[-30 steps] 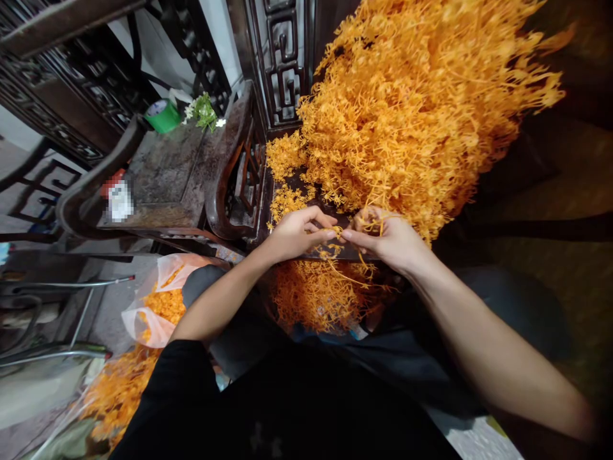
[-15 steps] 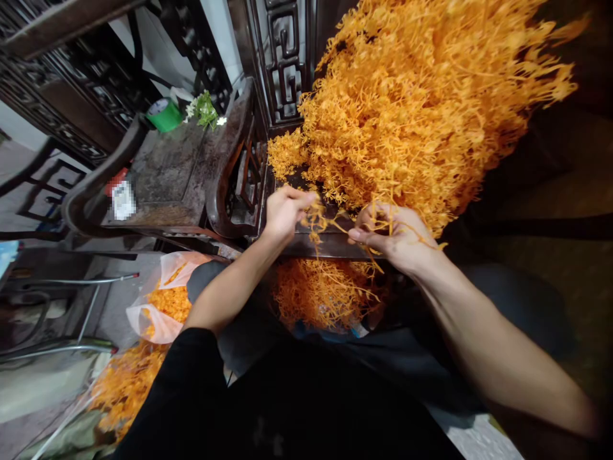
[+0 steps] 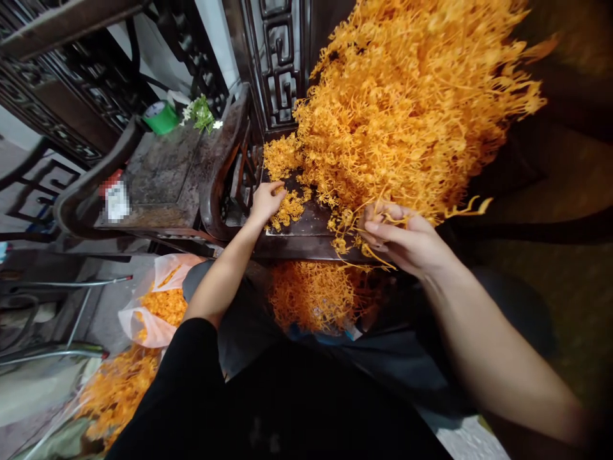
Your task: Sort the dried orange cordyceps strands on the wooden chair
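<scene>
My left hand [image 3: 267,203] rests at the left side of the chair seat, beside a small heap of orange flower pieces [image 3: 288,211]. Its thumb and forefinger are apart, with no piece visible gripped between them; the other fingers are hidden. At the seat's front edge, my right hand [image 3: 407,236] is closed on an orange artificial flower stem [image 3: 354,239], whose thin branches stick out past the fingers. Just behind that hand rises a large pile of orange artificial flower stems [image 3: 407,108]. Another small cluster of orange pieces [image 3: 281,156] lies at the back left of the seat.
Below the seat edge, between my knees, is a mass of orange stems [image 3: 311,294]. A pinkish plastic bag [image 3: 160,326] with orange pieces stands on the floor at left. The dark wooden side table [image 3: 160,163] carries green tape [image 3: 165,117] and a white-flowered sprig [image 3: 201,114].
My left hand has moved left and away from the right hand, to the small heap on the seat. The right hand still holds a stem, slightly further right.
</scene>
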`<state>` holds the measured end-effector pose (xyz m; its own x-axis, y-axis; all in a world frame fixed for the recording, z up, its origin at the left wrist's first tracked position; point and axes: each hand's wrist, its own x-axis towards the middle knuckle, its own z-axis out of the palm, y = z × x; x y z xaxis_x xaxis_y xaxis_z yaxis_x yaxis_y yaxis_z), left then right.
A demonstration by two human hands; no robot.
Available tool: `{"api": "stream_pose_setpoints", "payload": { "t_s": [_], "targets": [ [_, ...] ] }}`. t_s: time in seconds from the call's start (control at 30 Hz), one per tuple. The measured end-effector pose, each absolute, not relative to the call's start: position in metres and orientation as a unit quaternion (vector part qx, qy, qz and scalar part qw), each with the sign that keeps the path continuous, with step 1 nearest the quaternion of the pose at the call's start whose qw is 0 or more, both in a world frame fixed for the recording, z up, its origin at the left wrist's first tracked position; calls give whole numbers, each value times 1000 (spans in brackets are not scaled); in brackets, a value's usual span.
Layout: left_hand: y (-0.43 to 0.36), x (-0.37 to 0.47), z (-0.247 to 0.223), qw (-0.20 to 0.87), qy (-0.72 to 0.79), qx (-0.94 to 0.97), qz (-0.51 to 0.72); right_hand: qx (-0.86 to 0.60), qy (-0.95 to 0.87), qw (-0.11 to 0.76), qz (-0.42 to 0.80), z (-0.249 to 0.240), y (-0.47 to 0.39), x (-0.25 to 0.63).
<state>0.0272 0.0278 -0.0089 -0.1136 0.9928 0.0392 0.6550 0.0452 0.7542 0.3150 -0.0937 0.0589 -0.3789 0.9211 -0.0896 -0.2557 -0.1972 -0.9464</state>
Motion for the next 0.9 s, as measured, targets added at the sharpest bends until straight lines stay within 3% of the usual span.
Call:
{"api": "stream_pose_setpoints", "payload": {
  "t_s": [0.1, 0.27, 0.47, 0.7, 0.8, 0.9],
  "targets": [
    [12, 33, 7, 181, 631, 706, 265, -383, -467, 415, 680, 59, -95, 316],
    [-38, 67, 39, 366, 421, 789, 258, -390, -475, 409, 674, 58, -98, 313],
    [-63, 85, 38, 325, 404, 816, 255, -384, -479, 409, 675, 53, -101, 310],
    [-42, 85, 19, 186, 505, 787, 302, -416, -529, 447, 589, 53, -108, 296],
    [-17, 75, 9, 175, 587, 727, 311, -438, -530, 448, 571, 58, -112, 297],
    [9, 52, -1, 192, 683, 610, 352, -428, -486, 509, 567, 69, -117, 310]
  ]
}}
